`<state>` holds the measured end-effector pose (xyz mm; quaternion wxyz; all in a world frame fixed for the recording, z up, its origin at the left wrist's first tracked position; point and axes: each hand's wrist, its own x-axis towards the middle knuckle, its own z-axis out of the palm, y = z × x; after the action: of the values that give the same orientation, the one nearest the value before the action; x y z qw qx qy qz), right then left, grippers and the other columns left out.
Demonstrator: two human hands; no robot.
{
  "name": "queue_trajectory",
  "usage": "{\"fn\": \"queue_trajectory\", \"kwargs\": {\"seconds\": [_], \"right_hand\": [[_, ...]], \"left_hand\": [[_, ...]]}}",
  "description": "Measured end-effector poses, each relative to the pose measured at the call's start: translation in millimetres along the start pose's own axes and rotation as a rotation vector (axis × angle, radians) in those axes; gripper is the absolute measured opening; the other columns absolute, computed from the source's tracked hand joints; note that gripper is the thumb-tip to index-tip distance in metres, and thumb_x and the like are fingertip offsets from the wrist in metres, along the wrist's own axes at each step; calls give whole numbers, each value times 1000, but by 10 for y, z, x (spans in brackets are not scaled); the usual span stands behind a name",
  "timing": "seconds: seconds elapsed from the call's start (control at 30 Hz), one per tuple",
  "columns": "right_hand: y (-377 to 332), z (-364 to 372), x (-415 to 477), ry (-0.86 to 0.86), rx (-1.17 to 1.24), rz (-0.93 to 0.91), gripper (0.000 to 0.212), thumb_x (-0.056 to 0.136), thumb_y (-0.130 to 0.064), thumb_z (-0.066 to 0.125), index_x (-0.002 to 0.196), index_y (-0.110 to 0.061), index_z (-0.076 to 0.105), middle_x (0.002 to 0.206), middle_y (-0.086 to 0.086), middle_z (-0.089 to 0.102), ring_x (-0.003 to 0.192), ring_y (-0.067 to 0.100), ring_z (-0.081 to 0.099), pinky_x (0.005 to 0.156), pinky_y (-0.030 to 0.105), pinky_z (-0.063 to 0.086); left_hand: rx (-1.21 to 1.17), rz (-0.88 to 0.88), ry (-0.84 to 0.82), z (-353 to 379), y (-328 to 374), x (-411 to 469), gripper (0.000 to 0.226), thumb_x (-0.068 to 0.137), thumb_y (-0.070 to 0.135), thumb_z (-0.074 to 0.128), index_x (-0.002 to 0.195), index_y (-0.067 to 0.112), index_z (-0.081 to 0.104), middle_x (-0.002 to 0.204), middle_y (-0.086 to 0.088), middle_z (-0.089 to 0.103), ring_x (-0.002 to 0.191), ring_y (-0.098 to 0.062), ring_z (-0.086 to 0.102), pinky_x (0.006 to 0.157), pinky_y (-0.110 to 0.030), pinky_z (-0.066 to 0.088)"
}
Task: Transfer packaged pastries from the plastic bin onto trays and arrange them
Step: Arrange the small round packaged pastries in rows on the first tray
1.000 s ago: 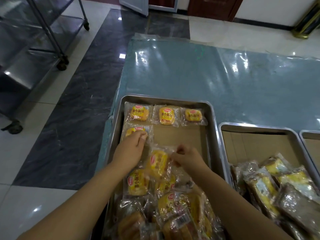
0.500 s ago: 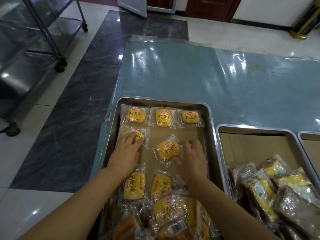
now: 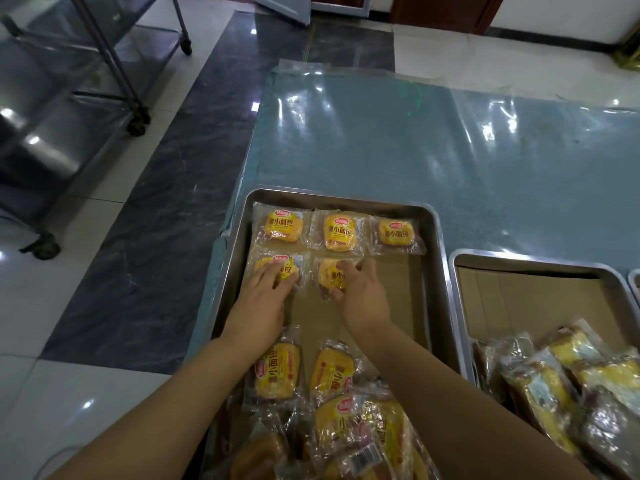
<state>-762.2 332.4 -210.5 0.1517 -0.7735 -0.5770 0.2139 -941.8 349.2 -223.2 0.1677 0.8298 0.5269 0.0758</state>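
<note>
Bakery workroom: steel trays [image 3: 329, 197], wheeled rack [image 3: 45, 150], packaged pastries [image 3: 282, 226].

Yellow pastry packet [image 3: 283, 225] reads "小面包"; a barcode [image 3: 362, 457] marks another.

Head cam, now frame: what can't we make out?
Head view, row two: middle pastry, label mostly covered by the right hand gripping it.
Same row: left pastry, half under the left hand.
The loose pile at the tray front: count unclear, cut by bottom edge and forearms.
The third tray: only a corner, cut by right edge.
</note>
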Motion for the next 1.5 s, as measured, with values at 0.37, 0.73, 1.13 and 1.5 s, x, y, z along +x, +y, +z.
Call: {"fn": "queue_trajectory", "kwargs": {"seconds": [0.37,0.73,1.13,1.5], "right_hand": [[198,-229,-175,-86,6,-65,4,88,-21,59,91,-23,59,81,-10,56,71,7,54,54,17,40],[312,-432,-466,-657,-47,-28,10,74,-21,68,77,-16,61,82,0,62,77,15,60,71,32,53],[595,-589,-512,-98,820,296,22,84,-19,67,99,-29,55,98,-6,63,87,3,60,59,9,46],[814,-682,-317,169,871,348,14,87,-15,62,91,-27,56,83,-3,65,68,1,64,53,14,49]], "left_hand": [[151,54,69,-76,143,-42,69,83,16,63,144,21,31,149,-8,32,139,-26,22,113,-37,11],[-136,210,-251,53,599,-133,45,86,41,58,129,33,51,119,14,55,117,-11,36,98,-30,31],[-687,-248,24,-299,878,222,12,88,24,61,76,22,63,75,4,65,73,-13,61,65,-35,50],[-432,-179,157,63,948,286,30,86,15,62,114,24,58,107,9,63,100,-13,57,85,-31,48]]}}
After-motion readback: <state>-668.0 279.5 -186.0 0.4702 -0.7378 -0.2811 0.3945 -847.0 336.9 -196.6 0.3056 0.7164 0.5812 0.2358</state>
